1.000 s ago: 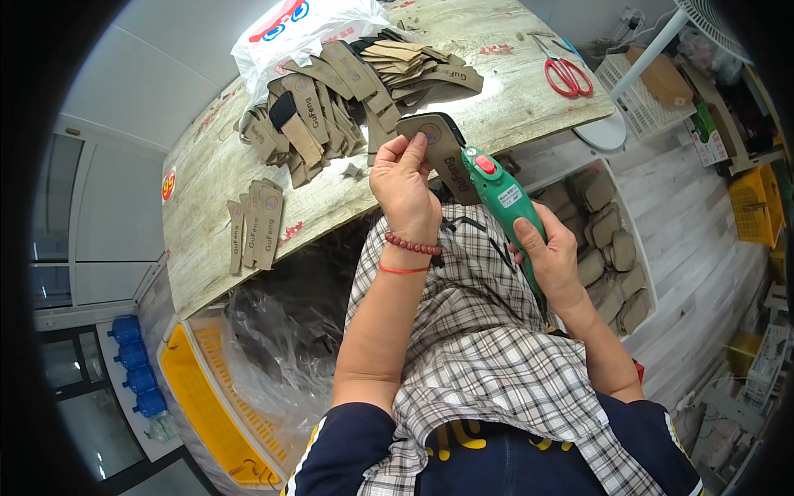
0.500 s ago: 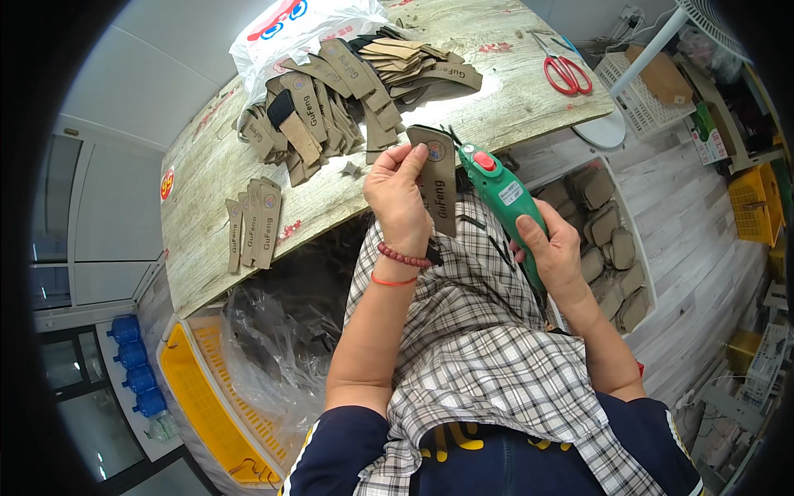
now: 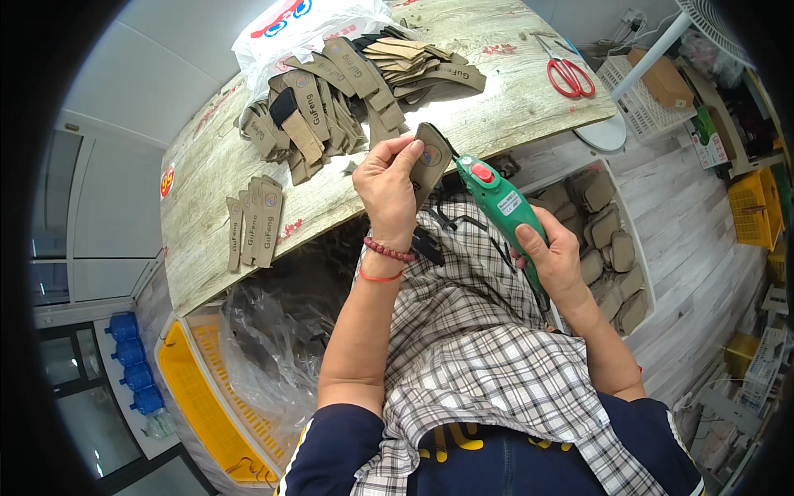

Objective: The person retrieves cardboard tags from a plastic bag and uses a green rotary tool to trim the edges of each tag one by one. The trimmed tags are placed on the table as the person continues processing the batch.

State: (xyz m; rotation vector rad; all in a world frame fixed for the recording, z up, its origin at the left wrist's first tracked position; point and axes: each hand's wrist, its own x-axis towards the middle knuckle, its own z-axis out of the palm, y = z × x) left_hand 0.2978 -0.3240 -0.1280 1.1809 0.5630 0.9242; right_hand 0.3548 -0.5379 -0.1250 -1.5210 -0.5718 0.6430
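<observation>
Brown fabric strip (image 3: 431, 162) is held in the air in front of the near edge of the table (image 3: 198, 217), above the person's lap. The left hand (image 3: 389, 186) pinches it near its upper end between thumb and bent fingers, with the thumb lying next to the round printed mark. Half a second ago this strip was hanging almost straight and its lettering could be read in full; now it is turned, its lower end goes toward the left, and most of the lettering is hidden. The left hand itself has moved a little to the left.

The right hand (image 3: 552, 252) is closed around the green cutter (image 3: 498, 197), the thumb lying along its side, behind the red button. The head of the cutter has shifted slightly to the left and is now at the right edge of the strip; whether it touches, I cannot tell. On the checked cloth (image 3: 463, 347) over the lap, more of a dark scrap (image 3: 428, 246) has become visible beside the left wrist.

The big pile of strips (image 3: 351, 70), the small group of strips (image 3: 266, 223) and the red-handled scissors (image 3: 559, 59) remain in their places on the table.
</observation>
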